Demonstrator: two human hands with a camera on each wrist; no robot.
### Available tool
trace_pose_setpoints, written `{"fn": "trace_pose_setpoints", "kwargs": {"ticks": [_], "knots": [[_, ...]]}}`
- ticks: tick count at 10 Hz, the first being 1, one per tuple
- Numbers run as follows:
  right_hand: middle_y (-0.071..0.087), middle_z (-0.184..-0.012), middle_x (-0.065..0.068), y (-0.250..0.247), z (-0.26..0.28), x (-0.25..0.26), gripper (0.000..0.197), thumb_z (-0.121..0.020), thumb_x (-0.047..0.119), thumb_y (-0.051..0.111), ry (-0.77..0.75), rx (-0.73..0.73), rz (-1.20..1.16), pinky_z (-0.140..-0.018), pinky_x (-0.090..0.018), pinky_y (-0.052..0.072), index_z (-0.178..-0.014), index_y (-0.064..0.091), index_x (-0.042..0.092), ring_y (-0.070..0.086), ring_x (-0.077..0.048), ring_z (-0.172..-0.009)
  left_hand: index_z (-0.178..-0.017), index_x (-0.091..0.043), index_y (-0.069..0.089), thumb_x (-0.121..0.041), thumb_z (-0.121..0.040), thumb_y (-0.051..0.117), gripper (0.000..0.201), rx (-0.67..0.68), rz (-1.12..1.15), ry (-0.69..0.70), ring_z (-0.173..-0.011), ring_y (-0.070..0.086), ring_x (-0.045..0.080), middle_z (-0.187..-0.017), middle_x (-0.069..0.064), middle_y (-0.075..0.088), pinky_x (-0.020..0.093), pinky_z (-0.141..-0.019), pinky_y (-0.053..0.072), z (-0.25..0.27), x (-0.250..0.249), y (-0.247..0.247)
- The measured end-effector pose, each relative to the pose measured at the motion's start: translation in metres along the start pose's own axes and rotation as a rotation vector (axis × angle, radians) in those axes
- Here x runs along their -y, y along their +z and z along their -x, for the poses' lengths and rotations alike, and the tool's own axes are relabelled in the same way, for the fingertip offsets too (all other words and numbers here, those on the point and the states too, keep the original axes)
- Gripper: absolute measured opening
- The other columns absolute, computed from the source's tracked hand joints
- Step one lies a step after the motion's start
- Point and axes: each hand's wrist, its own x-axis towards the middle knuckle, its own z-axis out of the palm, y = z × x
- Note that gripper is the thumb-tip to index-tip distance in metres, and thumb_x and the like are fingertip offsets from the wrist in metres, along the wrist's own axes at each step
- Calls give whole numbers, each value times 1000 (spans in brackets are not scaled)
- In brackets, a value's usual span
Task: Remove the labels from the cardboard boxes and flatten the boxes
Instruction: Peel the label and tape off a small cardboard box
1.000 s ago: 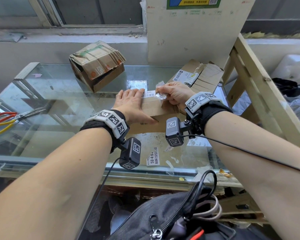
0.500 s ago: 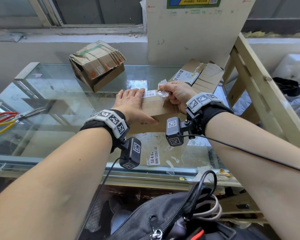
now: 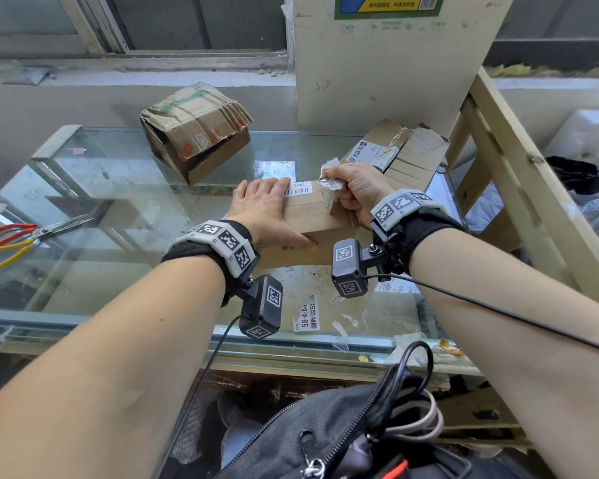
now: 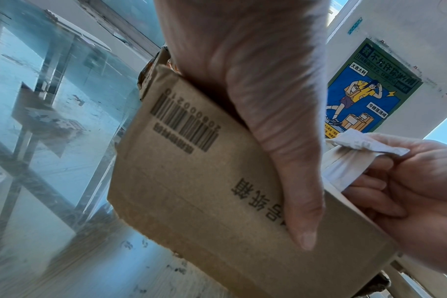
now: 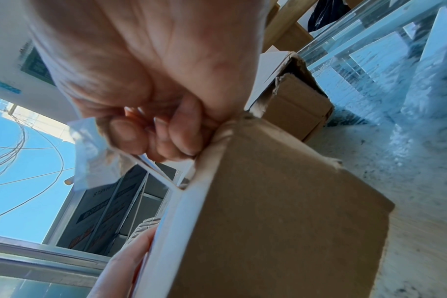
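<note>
A small brown cardboard box [image 3: 312, 216] stands on the glass table [image 3: 125, 188] in front of me. My left hand [image 3: 261, 205] lies flat on its top with the thumb [image 4: 293, 181] down the near side [image 4: 204, 181]. A white barcode label [image 3: 298, 190] still sticks to the top by my fingertips. My right hand [image 3: 355, 191] pinches a crumpled strip of peeled label [image 3: 330, 179], which still runs down to the box's top edge [image 5: 181, 187].
A crushed cardboard box [image 3: 196, 131] lies at the back left, another box with a white label [image 3: 396, 152] at the back right. Red and yellow handled scissors [image 3: 21, 236] lie at the left. A wooden frame [image 3: 519, 174] stands to the right. Label scraps [image 3: 306, 316] stick to the glass.
My right hand has pulled up and to the right, lifting the peeled strip farther off the box. The left hand has kept pressing on the box.
</note>
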Motion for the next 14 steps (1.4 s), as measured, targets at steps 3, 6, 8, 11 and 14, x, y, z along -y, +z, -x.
{"fn": "trace_pose_setpoints", "kwargs": {"ticks": [3,6,8,11,14], "knots": [[32,-55,-1,-1,0,0,29,-92,7,52,10,-5,-40,-30,-14,14,-64,48,13,23,-3,-32,-152,-24,13,-81,-56,66,123,3,1,-3,-145,14,20,-155,0,23,43,-120,-1,1,-1,-1],[32,-60,-3,-2,-1,0,29,-91,7,51,15,-13,-57,-29,-15,15,-63,46,13,24,-3,-31,-152,-25,12,-80,-57,66,123,8,1,-5,-145,13,21,-155,0,22,43,-121,-2,2,-1,-1],[35,-52,1,-2,0,0,30,-90,6,52,18,-37,-115,-30,-14,14,-62,45,14,24,-3,-31,-152,-25,12,-80,-56,67,123,6,1,-7,-145,14,21,-155,0,23,43,-121,-1,1,-1,-2],[33,-56,-1,-4,-3,-3,32,-92,8,50,22,-45,-201,-29,-14,14,-61,44,14,23,-4,-33,-152,-25,13,-80,-57,67,122,3,4,0,-145,15,21,-154,0,23,43,-121,-1,-1,0,-1],[28,-56,-1,-2,0,0,35,-90,5,51,3,-81,-143,-30,-14,13,-59,38,16,21,-4,-32,-151,-25,12,-80,-57,66,122,7,1,-1,-144,15,20,-154,-1,24,43,-120,-1,-1,0,-1]]}}
